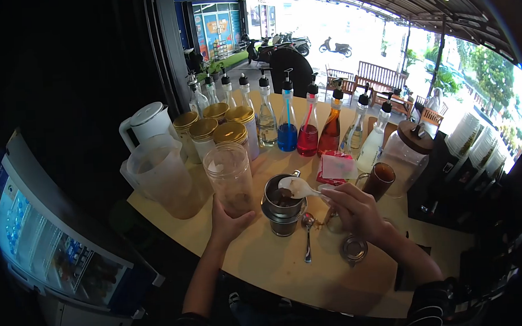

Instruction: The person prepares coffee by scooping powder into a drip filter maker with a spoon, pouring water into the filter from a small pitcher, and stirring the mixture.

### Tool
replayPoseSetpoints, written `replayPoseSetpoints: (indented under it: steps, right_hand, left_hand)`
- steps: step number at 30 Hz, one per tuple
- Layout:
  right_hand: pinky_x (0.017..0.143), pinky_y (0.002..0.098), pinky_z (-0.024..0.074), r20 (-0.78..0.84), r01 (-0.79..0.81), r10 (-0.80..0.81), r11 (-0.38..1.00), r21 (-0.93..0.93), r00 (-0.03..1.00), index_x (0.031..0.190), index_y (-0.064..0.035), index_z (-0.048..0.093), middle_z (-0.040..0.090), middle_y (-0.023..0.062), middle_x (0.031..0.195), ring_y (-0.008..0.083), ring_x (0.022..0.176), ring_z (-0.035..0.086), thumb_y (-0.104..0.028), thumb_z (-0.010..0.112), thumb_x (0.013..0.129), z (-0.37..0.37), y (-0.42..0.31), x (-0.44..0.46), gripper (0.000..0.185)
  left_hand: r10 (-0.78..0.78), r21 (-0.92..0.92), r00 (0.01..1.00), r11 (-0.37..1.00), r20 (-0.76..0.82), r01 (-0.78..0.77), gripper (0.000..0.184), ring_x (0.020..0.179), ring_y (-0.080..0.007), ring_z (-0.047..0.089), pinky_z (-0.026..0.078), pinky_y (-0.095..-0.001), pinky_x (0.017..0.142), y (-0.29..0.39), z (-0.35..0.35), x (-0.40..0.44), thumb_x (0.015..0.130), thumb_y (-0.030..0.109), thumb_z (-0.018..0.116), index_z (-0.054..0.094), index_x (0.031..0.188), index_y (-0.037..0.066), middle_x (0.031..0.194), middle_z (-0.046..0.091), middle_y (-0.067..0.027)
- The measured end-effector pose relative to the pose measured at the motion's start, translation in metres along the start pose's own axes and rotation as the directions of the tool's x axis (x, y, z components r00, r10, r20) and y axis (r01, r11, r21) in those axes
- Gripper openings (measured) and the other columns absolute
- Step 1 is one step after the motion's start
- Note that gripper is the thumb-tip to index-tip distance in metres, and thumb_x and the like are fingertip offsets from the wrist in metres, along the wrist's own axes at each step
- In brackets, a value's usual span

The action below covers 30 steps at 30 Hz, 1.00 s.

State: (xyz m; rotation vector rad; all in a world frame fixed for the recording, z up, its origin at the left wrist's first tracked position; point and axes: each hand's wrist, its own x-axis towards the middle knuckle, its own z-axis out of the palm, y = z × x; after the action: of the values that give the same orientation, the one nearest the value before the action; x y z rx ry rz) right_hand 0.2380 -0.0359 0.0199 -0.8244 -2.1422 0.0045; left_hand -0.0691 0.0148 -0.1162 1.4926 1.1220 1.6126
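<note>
My left hand (pixel 233 221) is wrapped round the lower part of a clear plastic jar (pixel 228 170), which is open and has a little brown matter near its bottom. In my right hand (pixel 351 205) is a white plastic spoon (pixel 297 187), its bowl tilted over a metal drip filter (pixel 284 208). Dark brown matter shows inside the filter, which sits on a metal cup (pixel 284 226). Just right of the cup lies a metal spoon (pixel 308 236). A round metal piece (pixel 354 248) rests below my right hand.
Pump bottles (pixel 287 137) line the table's far side, by gold-lidded jars (pixel 230 133). Two pitchers (pixel 164 180) stand left. A red packet (pixel 336 168), a brown glass mug (pixel 379 181) and a lidded glass jar (pixel 401 157) are to the right, with stacked cups (pixel 462 132) beyond.
</note>
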Motion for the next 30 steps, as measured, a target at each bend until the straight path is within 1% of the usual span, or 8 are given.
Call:
replayPoseSetpoints:
  steps: [7, 9, 18, 19, 21, 25, 28, 30]
  right_hand:
    - [0.062, 0.0322, 0.0545, 0.025, 0.052, -0.051, 0.997, -0.054, 0.998, 0.107, -0.0068, 0.066, 0.06, 0.0057, 0.088, 0.0214, 0.072, 0.064, -0.001, 0.063, 0.082, -0.006, 0.003, 0.001, 0.026]
    - [0.061, 0.0318, 0.0539, -0.001, -0.028, 0.028, 1.0, 0.007, 1.0, 0.108, -0.0062, 0.066, 0.061, 0.007, 0.088, 0.0209, 0.072, 0.064, 0.001, 0.062, 0.081, -0.009, 0.004, 0.001, 0.027]
    - [0.058, 0.0312, 0.0502, -0.004, -0.075, 0.075, 0.996, 0.055, 0.997, 0.111, -0.0058, 0.065, 0.059, 0.0076, 0.084, 0.0202, 0.067, 0.062, 0.0, 0.062, 0.083, -0.011, 0.014, 0.008, 0.028]
    - [0.058, 0.0312, 0.0502, -0.006, -0.075, 0.075, 0.996, 0.054, 0.997, 0.111, -0.0058, 0.065, 0.059, 0.0076, 0.084, 0.0202, 0.067, 0.062, 0.0, 0.062, 0.083, -0.01, 0.016, 0.009, 0.028]
    - [0.058, 0.031, 0.0496, -0.02, -0.018, 0.019, 1.0, 0.011, 1.0, 0.111, -0.0058, 0.065, 0.059, 0.0074, 0.084, 0.0205, 0.066, 0.061, 0.0, 0.062, 0.083, -0.007, 0.02, 0.011, 0.029]
    - [0.059, 0.0315, 0.0498, -0.032, -0.002, 0.003, 1.0, 0.03, 0.999, 0.11, -0.0058, 0.065, 0.058, 0.0072, 0.085, 0.0209, 0.068, 0.061, 0.0, 0.063, 0.082, -0.004, 0.02, 0.015, 0.029]
    - [0.06, 0.0322, 0.0498, 0.039, 0.019, -0.018, 1.0, -0.006, 0.999, 0.11, -0.0053, 0.065, 0.058, 0.0072, 0.084, 0.021, 0.069, 0.061, 0.0, 0.065, 0.08, -0.002, 0.02, 0.018, 0.03]
    - [0.06, 0.0331, 0.0498, -0.031, 0.034, -0.034, 0.999, 0.009, 0.999, 0.108, -0.005, 0.065, 0.057, 0.0073, 0.083, 0.0211, 0.07, 0.061, 0.001, 0.065, 0.079, 0.0, 0.021, 0.018, 0.03]
  left_hand:
    - [-0.001, 0.003, 1.0, 1.0, 0.0, 0.001, 0.085, 0.112, -0.0224, 0.054, 0.046, -0.0356, 0.092, 0.011, 0.003, -0.002, 0.06, 0.014, 0.083, 0.036, 0.128, 0.0, 0.121, 0.051, -0.0143]
    - [0.012, 0.011, 1.0, 1.0, 0.001, -0.012, 0.085, 0.112, -0.0224, 0.054, 0.046, -0.0356, 0.093, 0.011, 0.003, -0.001, 0.06, 0.014, 0.083, 0.036, 0.129, 0.0, 0.121, 0.051, -0.0143]
    - [0.031, 0.046, 1.0, 0.998, 0.003, -0.031, 0.087, 0.113, -0.0232, 0.053, 0.045, -0.0356, 0.093, 0.005, 0.0, -0.001, 0.059, 0.013, 0.085, 0.035, 0.129, 0.0, 0.122, 0.05, -0.0151]
    - [0.02, 0.049, 1.0, 0.999, 0.011, -0.021, 0.089, 0.114, -0.0218, 0.053, 0.044, -0.0351, 0.095, 0.004, 0.0, 0.0, 0.059, 0.016, 0.084, 0.034, 0.131, 0.001, 0.123, 0.051, -0.013]
    - [0.01, 0.053, 1.0, 0.999, 0.016, -0.011, 0.09, 0.115, -0.0204, 0.053, 0.044, -0.0345, 0.097, 0.005, -0.001, -0.001, 0.06, 0.018, 0.084, 0.033, 0.133, 0.002, 0.123, 0.051, -0.0108]
    - [-0.01, 0.08, 1.0, 0.997, 0.002, 0.009, 0.091, 0.115, -0.0208, 0.052, 0.043, -0.0349, 0.097, 0.005, 0.0, -0.001, 0.059, 0.017, 0.084, 0.033, 0.133, 0.002, 0.124, 0.051, -0.0113]
    - [-0.007, 0.047, 1.0, 0.999, 0.009, 0.006, 0.091, 0.116, -0.0212, 0.052, 0.043, -0.0352, 0.097, 0.008, 0.0, -0.002, 0.059, 0.016, 0.084, 0.032, 0.133, 0.002, 0.124, 0.051, -0.0118]
    - [-0.003, 0.03, 1.0, 1.0, 0.014, 0.002, 0.091, 0.116, -0.0215, 0.052, 0.043, -0.0354, 0.098, 0.009, 0.001, -0.001, 0.059, 0.015, 0.084, 0.032, 0.133, 0.002, 0.124, 0.051, -0.0121]
